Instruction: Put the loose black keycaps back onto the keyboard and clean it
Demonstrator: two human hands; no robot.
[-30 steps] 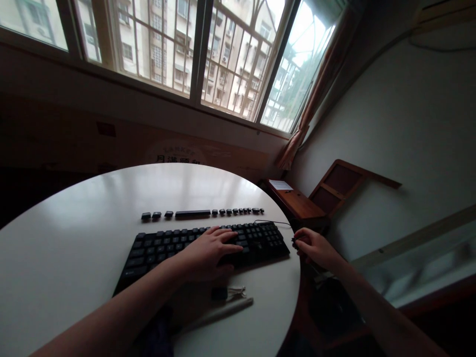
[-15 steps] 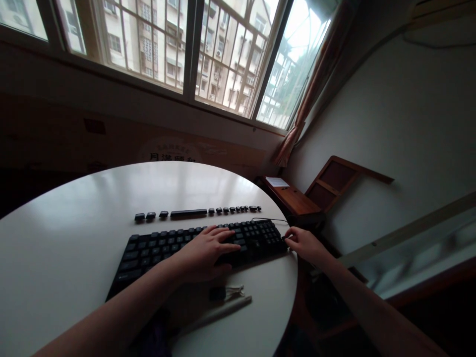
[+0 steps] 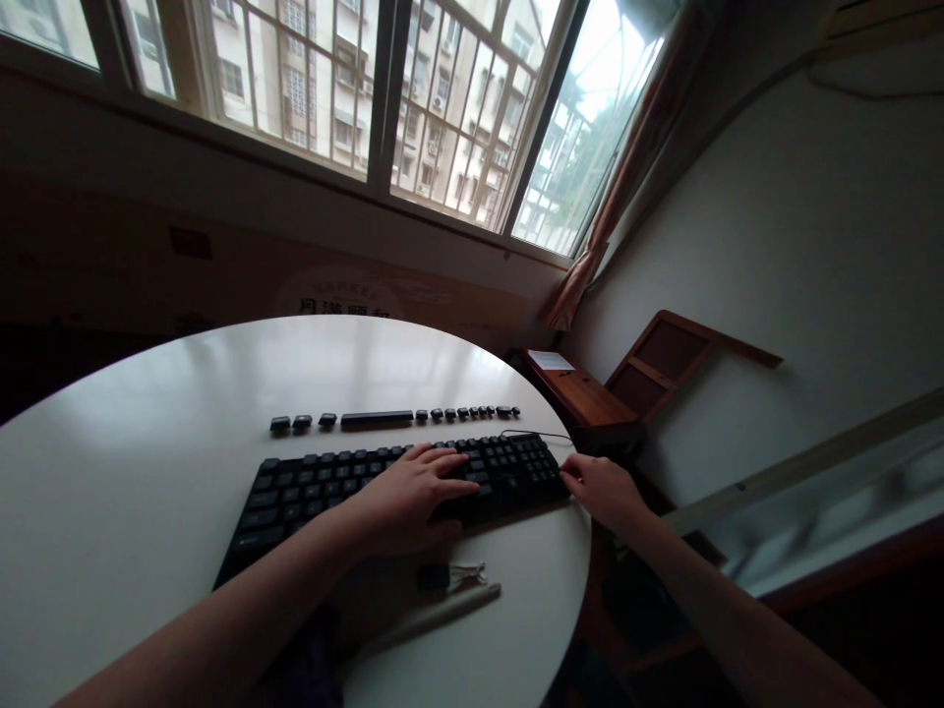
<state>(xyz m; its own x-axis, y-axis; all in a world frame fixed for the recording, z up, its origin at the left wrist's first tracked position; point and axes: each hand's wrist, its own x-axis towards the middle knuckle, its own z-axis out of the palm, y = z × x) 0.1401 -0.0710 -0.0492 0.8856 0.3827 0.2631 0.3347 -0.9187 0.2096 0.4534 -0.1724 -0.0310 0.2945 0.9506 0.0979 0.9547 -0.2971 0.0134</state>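
Note:
A black keyboard (image 3: 295, 497) lies at a slant on the white round table. Spread over its middle-right part is my left hand (image 3: 417, 492), fingers apart and resting on the keys. My right hand (image 3: 599, 487) is at the keyboard's right end, by the table edge. Its thumb and fingertips are pinched together there, and what lies between them is too small and dark to make out. Behind the keyboard runs a row of loose black keycaps (image 3: 448, 414), with a long spacebar keycap (image 3: 376, 420) among them.
In front of the keyboard lie a dark-handled wire tool (image 3: 434, 576) and a slim grey stick (image 3: 442, 615). A thin cable (image 3: 535, 433) leaves the keyboard's back. The table's curved edge (image 3: 588, 560) passes under my right hand. A wooden chair (image 3: 590, 393) stands beyond.
My right hand's fingers have drawn closer together at the keyboard's right end. My left hand rests in the same spot. The whole view has shifted very slightly.

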